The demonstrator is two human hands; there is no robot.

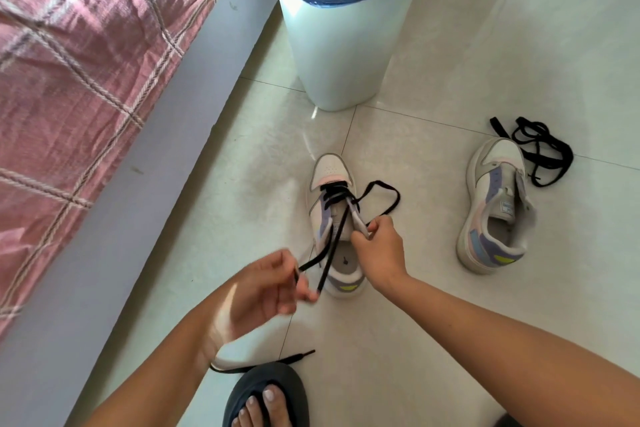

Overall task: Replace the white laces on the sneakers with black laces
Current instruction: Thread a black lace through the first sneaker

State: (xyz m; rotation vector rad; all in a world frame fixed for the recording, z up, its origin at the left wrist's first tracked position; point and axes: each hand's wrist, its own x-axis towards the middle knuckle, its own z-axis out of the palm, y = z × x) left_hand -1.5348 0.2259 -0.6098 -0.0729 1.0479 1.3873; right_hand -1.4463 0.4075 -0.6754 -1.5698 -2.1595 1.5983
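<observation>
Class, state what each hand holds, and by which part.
Left hand pinches the black lace near its end; right hand grips the sneaker by its eyelet flap.

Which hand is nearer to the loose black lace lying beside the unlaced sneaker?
Right. The right hand is closer to the loose black lace; the left hand is farther away.

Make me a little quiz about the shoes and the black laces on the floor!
1. True or false: the sneaker on the right already has a lace threaded in.
2. What does the left hand pinch?
3. The spare black lace lies: A) in the bin B) on the floor beside the right sneaker's toe C) on the bed

Key: 1 false. 2 the ends of the black lace running from the middle sneaker, whose side the right hand grips. 3 B.
</observation>
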